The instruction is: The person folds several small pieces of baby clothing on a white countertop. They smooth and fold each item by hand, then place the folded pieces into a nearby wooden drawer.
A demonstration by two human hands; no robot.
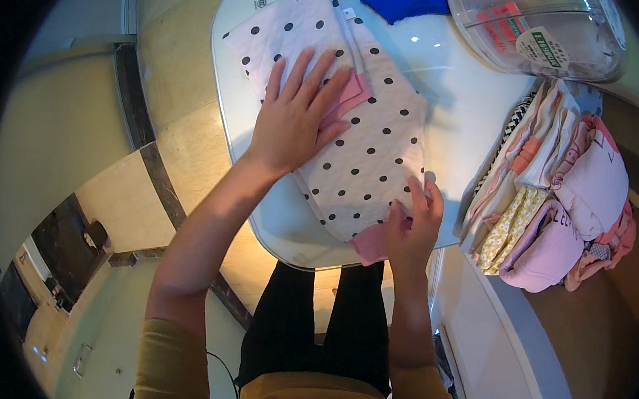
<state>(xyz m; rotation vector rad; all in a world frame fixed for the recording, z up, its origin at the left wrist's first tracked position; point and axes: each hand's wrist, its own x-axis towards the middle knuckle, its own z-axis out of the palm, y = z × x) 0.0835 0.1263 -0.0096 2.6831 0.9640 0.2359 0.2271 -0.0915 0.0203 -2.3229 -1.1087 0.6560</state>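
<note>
A white garment with black polka dots and pink cuffs [371, 151] lies partly folded on a glossy white table [464, 120]. My left hand [295, 109] rests palm down on its folded upper part, fingers spread, beside a pink cuff. At the garment's lower right edge is my right hand [415, 223], its fingers bent on the fabric near the other pink cuff; whether they pinch the cloth is hard to tell, since the fingertips are partly hidden.
Folded clothes [542, 187] stand in a stack at the table's right side. A clear plastic container [536, 34] with labels sits at the back right, and a blue cloth [405, 2] lies beside it. The rounded table edge is close to my legs.
</note>
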